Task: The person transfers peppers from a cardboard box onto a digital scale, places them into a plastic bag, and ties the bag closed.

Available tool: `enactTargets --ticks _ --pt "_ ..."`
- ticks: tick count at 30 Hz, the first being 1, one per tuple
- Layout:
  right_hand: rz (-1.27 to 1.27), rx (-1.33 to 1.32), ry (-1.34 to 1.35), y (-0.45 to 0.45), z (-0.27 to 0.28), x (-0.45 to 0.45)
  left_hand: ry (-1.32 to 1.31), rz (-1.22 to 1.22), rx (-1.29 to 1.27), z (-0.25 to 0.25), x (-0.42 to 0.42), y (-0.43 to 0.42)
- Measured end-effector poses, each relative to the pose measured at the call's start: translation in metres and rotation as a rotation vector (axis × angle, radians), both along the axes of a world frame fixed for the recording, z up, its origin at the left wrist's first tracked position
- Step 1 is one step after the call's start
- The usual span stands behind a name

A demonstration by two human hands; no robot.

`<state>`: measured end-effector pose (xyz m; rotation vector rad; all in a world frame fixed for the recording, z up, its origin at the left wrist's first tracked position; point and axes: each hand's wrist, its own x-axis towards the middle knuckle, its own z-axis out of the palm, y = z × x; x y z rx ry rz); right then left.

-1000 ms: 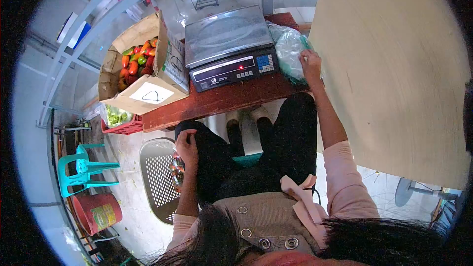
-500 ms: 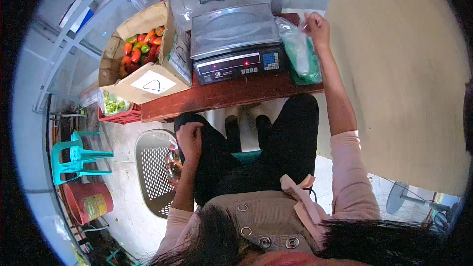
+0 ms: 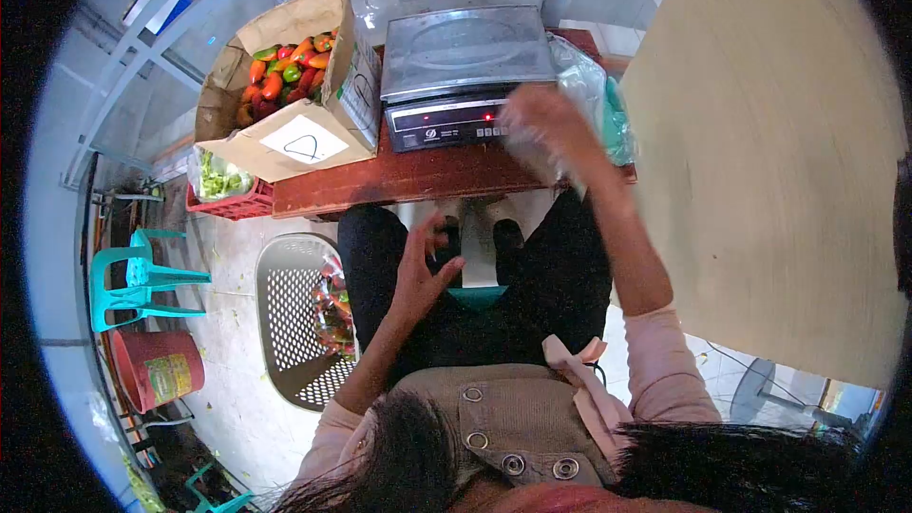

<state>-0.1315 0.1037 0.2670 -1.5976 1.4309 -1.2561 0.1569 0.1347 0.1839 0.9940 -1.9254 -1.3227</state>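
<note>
My right hand (image 3: 551, 123) is closed on a clear plastic bag (image 3: 537, 157), which hangs blurred in front of the scale's right side. Over my lap, my left hand (image 3: 427, 266) is raised with its fingers apart and nothing in it. The digital scale (image 3: 463, 52), with a bare metal plate and red lights, stands on a red-brown wooden bench (image 3: 380, 180). A pile of clear and green plastic bags (image 3: 617, 123) lies just right of the scale. To its left, a cardboard box (image 3: 285, 142) holds red, orange and green peppers (image 3: 285, 76).
By my left leg stands a grey perforated basket (image 3: 285, 323) with bagged red produce (image 3: 332, 309). A red crate (image 3: 233, 204) holds bagged greens. Turquoise chairs (image 3: 142, 275) and a red bucket (image 3: 157, 370) are further left. A pale board (image 3: 760, 161) rises along the right.
My right hand has moved left and toward me from the bag pile, bringing a clear bag with it. My left hand has lifted off my thigh, moved right, and spread its fingers.
</note>
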Motion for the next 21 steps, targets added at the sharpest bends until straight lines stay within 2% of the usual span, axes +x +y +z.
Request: enactTargets --ticks 1,3,5,7,9,10,13,14,16,19,21 --pt "0.125 -0.012 0.17 0.006 -0.006 0.03 -0.028 -0.002 -0.096 0.009 -0.006 -0.007" --pt "0.313 -0.135 0.157 0.005 -0.04 0.074 -0.085 -0.009 -0.285 0.022 -0.018 -0.021" --pt "0.381 -0.044 0.069 0.009 -0.031 0.096 0.005 -0.038 -0.145 0.001 -0.02 -0.027" --pt "0.371 0.003 0.018 0.005 -0.022 0.099 -0.028 -0.161 0.169 -0.005 -0.015 -0.033" --pt "0.286 0.002 0.001 -0.008 -0.016 0.087 0.05 -0.032 0.166 0.003 -0.016 -0.029" --pt "0.292 0.083 -0.096 -0.014 -0.024 0.079 0.085 0.033 0.166 0.008 -0.017 -0.026" --pt "0.405 0.073 -0.344 -0.022 -0.065 0.067 0.158 0.153 0.267 -0.006 -0.007 -0.038" --pt "0.41 0.057 -0.338 -0.024 -0.088 0.066 0.16 0.187 0.265 -0.006 -0.005 -0.041" --pt "0.379 0.208 -0.451 -0.008 -0.101 0.068 0.059 0.243 0.284 -0.018 0.005 -0.048" --pt "0.403 0.183 -0.161 -0.014 -0.173 0.059 0.066 0.264 0.311 -0.049 0.008 -0.053" --pt "0.254 0.277 -0.042 -0.013 -0.176 0.057 0.056 0.302 0.342 -0.07 0.0 -0.049"
